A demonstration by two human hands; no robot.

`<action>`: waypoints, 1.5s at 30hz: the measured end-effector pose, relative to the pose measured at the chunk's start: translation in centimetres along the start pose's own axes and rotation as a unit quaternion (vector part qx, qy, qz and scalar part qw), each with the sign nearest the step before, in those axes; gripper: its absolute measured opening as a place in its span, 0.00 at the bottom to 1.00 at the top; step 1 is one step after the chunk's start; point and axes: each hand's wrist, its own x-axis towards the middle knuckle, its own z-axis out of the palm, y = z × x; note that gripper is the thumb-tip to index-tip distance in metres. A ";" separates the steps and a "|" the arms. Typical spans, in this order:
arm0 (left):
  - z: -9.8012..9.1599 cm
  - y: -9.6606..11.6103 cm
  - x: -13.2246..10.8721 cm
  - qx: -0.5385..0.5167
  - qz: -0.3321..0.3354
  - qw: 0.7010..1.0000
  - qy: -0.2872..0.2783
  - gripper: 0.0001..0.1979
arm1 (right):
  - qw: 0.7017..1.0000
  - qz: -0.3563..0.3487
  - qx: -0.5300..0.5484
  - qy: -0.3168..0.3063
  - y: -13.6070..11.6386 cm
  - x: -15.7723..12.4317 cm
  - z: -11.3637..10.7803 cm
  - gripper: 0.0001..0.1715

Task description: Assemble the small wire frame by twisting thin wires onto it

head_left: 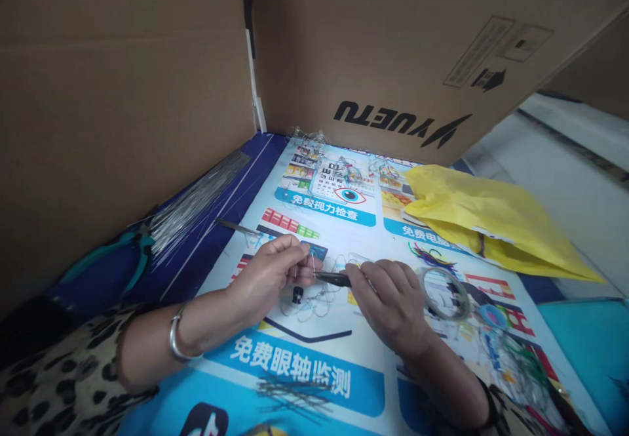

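Observation:
At the middle of the printed sheet, my left hand (280, 265) is closed, thumb and fingertips pinching a thin wire (313, 260). My right hand (393, 295) is wrapped round dark, narrow-jawed pliers (333, 278); their handles are hidden in the palm. The plier tips point left and meet the wire just beside my left fingertips. Below both hands lies a flower-like shape of bent clear wire loops (314, 306), with a small black piece (297, 294) next to it. Whether the pinched wire joins these loops, I cannot tell.
Cardboard walls (393, 42) stand behind and left. At left lie a bundle of straight wires (196, 200) and teal-handled pliers (142, 262). On the right are a tape roll (464, 301), a yellow bag (491, 219) and tangled coloured pieces (515, 364). Short dark wires (295, 393) lie in front.

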 end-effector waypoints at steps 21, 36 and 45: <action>-0.2 -0.1 0.0 0.008 -0.009 1.000 -0.020 0.12 | 0.999 -0.040 -0.004 -0.007 0.4 0.2 -0.3 0.12; -1.6 1.4 0.4 0.452 0.223 0.851 -0.148 0.12 | 0.920 0.160 0.263 -0.241 0.1 0.8 -0.6 0.07; -1.5 1.1 1.0 0.220 0.107 0.965 -0.090 0.10 | 0.983 0.097 0.117 -0.106 0.2 0.7 0.0 0.07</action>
